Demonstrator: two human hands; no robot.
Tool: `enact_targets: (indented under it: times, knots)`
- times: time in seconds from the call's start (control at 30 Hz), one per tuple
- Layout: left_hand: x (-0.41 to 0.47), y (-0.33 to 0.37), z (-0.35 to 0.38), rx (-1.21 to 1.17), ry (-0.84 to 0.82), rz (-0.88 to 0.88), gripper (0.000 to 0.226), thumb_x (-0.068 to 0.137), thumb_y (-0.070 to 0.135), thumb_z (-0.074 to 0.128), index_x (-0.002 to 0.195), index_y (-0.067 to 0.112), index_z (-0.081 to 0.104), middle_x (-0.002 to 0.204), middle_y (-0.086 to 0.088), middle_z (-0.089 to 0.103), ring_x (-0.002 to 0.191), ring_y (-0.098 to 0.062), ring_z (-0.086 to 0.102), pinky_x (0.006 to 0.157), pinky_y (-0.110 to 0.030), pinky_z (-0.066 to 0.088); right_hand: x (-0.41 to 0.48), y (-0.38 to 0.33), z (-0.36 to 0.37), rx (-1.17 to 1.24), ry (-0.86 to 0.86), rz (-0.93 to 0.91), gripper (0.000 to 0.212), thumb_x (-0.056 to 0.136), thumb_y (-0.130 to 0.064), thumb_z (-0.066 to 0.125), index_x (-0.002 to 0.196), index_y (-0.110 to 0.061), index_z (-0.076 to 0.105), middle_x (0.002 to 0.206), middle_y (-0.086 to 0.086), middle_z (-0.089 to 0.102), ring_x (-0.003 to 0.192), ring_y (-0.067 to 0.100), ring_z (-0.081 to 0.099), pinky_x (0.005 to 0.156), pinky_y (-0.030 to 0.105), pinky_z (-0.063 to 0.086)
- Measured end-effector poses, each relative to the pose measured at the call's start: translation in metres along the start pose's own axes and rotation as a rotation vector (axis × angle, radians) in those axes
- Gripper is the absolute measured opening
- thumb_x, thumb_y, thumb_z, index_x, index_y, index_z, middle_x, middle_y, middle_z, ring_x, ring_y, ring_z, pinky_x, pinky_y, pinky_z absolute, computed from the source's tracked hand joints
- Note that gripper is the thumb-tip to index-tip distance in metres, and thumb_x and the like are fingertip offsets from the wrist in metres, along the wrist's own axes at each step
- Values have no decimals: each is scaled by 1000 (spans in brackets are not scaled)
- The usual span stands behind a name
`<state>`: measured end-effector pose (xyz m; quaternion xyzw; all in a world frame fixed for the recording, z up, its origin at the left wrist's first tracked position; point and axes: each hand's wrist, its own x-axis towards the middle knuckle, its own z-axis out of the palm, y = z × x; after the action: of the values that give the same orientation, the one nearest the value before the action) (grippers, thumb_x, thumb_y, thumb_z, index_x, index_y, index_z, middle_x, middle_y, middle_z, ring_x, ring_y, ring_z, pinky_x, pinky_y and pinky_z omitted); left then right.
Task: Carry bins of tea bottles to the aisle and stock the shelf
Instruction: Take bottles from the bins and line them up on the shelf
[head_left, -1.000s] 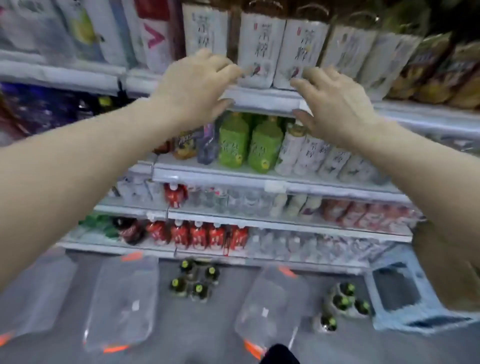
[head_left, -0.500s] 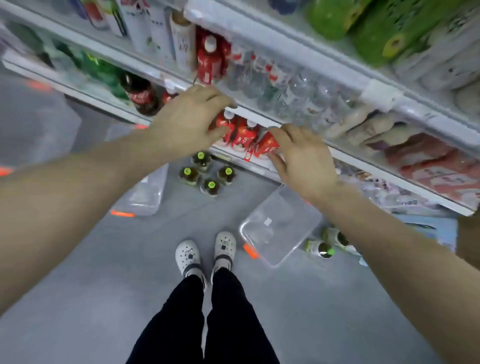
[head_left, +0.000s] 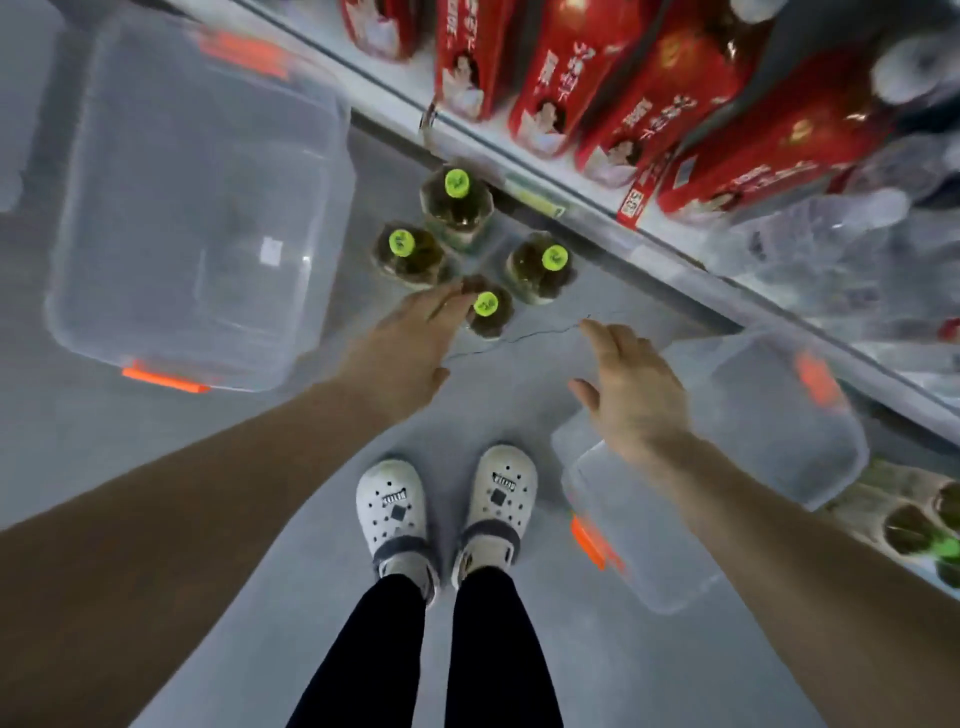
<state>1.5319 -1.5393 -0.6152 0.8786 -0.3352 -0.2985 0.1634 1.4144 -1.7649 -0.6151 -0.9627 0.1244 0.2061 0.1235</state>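
Note:
Several tea bottles with lime-green caps stand on the grey floor in front of the bottom shelf; the nearest tea bottle (head_left: 487, 312) is by my left hand (head_left: 410, 348). That hand hangs just above and left of it, fingers spread, fingertips at its shoulder, holding nothing. My right hand (head_left: 631, 395) hovers open over the bare floor to the right of the group, apart from every bottle. The other tea bottles (head_left: 456, 200) stand further back, near the shelf edge (head_left: 582, 208).
A clear plastic bin (head_left: 197, 208) with orange latches lies on the floor at left. A second clear bin (head_left: 727, 467) lies at right, with more bottles (head_left: 914, 525) beyond it. Red-labelled bottles (head_left: 571, 78) fill the bottom shelf. My white clogs (head_left: 441, 509) stand below the hands.
I have bent down: the view dropped from the upper shelves to the floor. Both hands came off the shelf edge and lowered toward the green-capped bottles on the floor.

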Motion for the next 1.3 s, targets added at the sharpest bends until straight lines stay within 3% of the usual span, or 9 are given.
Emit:
enact_targets:
  times: [0.13, 0.3, 0.47, 0.53, 0.73, 0.87, 0.97, 1.1, 1.3]
  knots:
    - [37, -34, 70, -18, -36, -73, 93, 84, 13, 74, 157, 13, 17, 164, -8, 15, 147, -30, 25, 117, -38, 28, 46, 21, 62, 276, -118, 250, 76, 88, -21, 73, 151, -15, 32, 145, 14, 41, 127, 33, 49, 101, 39, 43]
    - [75, -57, 116, -73, 26, -105, 100, 78, 7, 79, 157, 12, 18, 164, -7, 17, 146, -32, 28, 115, -40, 31, 106, 32, 100, 412, -45, 296, 99, 80, -22, 82, 156, -22, 19, 155, 8, 29, 135, 30, 46, 109, 36, 38]
    - [110, -75, 130, -133, 64, -84, 103, 74, 2, 80, 157, 18, 21, 163, -5, 24, 145, -31, 32, 115, -43, 33, 158, 35, 121, 552, 79, 278, 110, 66, -29, 91, 154, -19, 25, 153, 6, 36, 139, 23, 40, 117, 37, 32]
    - [123, -81, 131, -157, 70, -31, 99, 73, 1, 80, 155, 19, 28, 160, -6, 30, 142, -31, 37, 115, -46, 36, 170, 34, 131, 614, 136, 314, 107, 60, -33, 93, 148, -22, 34, 147, 1, 45, 134, 19, 45, 114, 40, 38]
    - [129, -81, 127, -177, 114, 4, 80, 65, 15, 87, 136, 8, 51, 132, -15, 54, 114, -35, 57, 94, -44, 51, 175, 37, 137, 653, 210, 346, 94, 56, -26, 92, 137, -22, 45, 136, -1, 53, 124, 16, 53, 108, 29, 43]
    - [101, -65, 129, -269, 88, -237, 84, 59, 27, 89, 131, 15, 48, 127, -7, 50, 107, -33, 57, 89, -41, 51, 158, 28, 124, 643, 224, 359, 83, 57, -21, 89, 131, -16, 51, 129, 3, 55, 113, 17, 57, 94, 20, 43]
    - [65, -53, 126, -390, 103, -453, 86, 58, 35, 92, 130, 20, 48, 125, -3, 51, 109, -27, 55, 85, -27, 39, 122, 19, 113, 734, 219, 488, 75, 59, -23, 86, 125, -19, 52, 124, 1, 58, 102, 14, 58, 86, 19, 42]
    - [18, -28, 99, -606, 107, -740, 79, 63, 44, 89, 129, 25, 51, 114, 5, 59, 102, -17, 56, 82, -28, 42, 60, 1, 80, 839, 189, 695, 71, 59, -30, 86, 121, -20, 54, 117, -1, 63, 99, 14, 60, 84, 19, 44]
    - [-38, 35, 22, -721, 129, -803, 79, 65, 45, 88, 132, 26, 51, 115, 5, 66, 108, -21, 62, 93, -37, 51, -32, -28, -4, 939, 195, 811, 67, 61, -31, 84, 120, -26, 53, 112, -6, 64, 98, 14, 61, 79, 21, 43]
